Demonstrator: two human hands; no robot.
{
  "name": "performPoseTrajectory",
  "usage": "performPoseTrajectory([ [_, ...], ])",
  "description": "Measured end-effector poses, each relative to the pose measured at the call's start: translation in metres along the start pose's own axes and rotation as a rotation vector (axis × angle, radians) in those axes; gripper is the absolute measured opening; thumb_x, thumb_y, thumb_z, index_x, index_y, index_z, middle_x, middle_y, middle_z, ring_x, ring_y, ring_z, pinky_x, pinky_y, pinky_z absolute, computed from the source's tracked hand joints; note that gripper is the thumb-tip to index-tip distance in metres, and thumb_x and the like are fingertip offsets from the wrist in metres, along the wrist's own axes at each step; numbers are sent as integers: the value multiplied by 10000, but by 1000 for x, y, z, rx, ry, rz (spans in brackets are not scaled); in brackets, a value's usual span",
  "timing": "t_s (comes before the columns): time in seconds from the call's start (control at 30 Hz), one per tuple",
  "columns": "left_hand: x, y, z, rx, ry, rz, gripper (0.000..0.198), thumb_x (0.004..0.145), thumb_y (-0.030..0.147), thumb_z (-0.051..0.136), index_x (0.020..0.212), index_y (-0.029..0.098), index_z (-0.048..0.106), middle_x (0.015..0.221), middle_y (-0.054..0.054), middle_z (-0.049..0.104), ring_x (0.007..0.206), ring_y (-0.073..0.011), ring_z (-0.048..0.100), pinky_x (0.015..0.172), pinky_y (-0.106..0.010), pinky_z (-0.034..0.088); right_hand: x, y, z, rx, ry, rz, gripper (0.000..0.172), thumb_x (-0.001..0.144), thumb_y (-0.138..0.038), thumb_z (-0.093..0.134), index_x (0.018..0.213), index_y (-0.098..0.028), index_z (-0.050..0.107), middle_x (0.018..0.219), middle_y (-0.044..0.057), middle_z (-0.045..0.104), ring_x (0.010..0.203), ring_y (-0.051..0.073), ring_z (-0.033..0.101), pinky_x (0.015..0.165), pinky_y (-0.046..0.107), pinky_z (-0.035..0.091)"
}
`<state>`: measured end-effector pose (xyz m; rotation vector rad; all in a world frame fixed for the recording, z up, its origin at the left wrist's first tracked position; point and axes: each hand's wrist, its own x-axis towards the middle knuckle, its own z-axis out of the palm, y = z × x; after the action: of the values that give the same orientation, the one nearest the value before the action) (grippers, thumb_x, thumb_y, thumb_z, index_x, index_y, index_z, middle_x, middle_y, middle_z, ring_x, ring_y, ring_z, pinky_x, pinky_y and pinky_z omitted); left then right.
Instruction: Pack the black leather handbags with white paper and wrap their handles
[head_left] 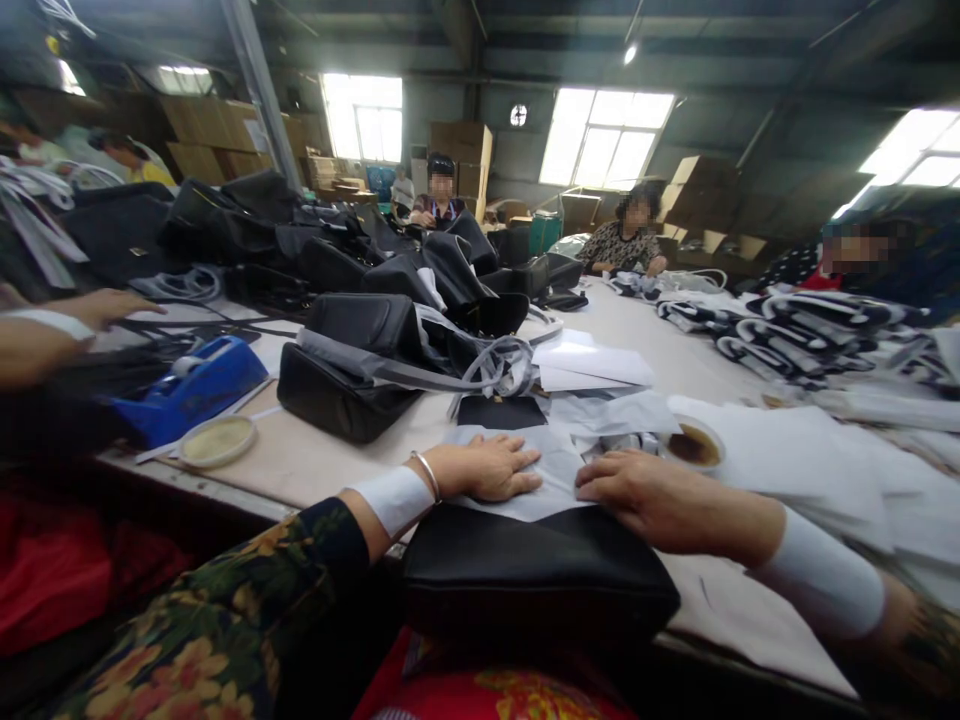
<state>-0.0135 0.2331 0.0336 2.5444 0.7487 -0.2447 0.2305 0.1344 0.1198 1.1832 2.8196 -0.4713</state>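
Hands lie flat and unclenched on a white paper sheet point(551, 470) at the near edge: the left hand point(487, 468) and right hand point(652, 500) press it smooth, grasping nothing. Just nearer, a black handbag point(536, 580) rests against the table edge point(225, 478). One round dish point(694, 445) right holds brown paste; another point(217, 440) left holds pale paste beside a blue tape dispenser point(191, 390).

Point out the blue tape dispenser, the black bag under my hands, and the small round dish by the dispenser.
blue tape dispenser point(196, 389), head view, on its blue side.
black bag point(536, 580), head view, on its top face.
small round dish point(217, 441), head view, on its middle.
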Motion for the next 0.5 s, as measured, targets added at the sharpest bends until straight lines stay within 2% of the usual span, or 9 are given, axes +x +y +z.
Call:
performPoseTrajectory([
  [0.1,7,-1,6,5,27,-10,773,969,688,202,1598,240,236,1665,-178,229,1513,-405,234,1157,-672,220,0,3,-15,172,-25,3,365,959,-341,589,1307,-270,672,1362,72,649,1259,248,594,1099,396,434],
  [0.2,15,-2,11,-2,41,-34,775,970,692,185,1601,243,221,1672,-177,205,1520,-420,197,1154,-696,193,18,10,-15,293,99,6,383,980,-422,563,1301,-249,678,1363,86,652,1254,246,604,1101,390,445],
  [0.33,16,-1,17,-27,85,-36,792,958,718,182,1593,250,247,1679,-176,173,1516,-448,187,1149,-733,154,58,20,11,284,210,-1,361,990,-399,538,1243,-199,698,1301,121,684,1201,255,629,1076,416,466],
  [0.4,15,-2,19,-36,103,-23,759,959,711,217,1581,279,270,1682,-156,180,1515,-444,195,1145,-747,150,76,26,29,226,204,21,389,980,-399,549,1255,-157,679,1312,158,670,1235,286,606,1088,450,451],
  [0.5,15,-2,24,-36,129,-60,765,956,697,265,1592,272,233,1662,-175,231,1505,-449,215,1136,-760,154,91,39,57,134,118,146,471,964,-414,553,1304,-97,626,1363,219,620,1290,349,561,1095,528,425],
])
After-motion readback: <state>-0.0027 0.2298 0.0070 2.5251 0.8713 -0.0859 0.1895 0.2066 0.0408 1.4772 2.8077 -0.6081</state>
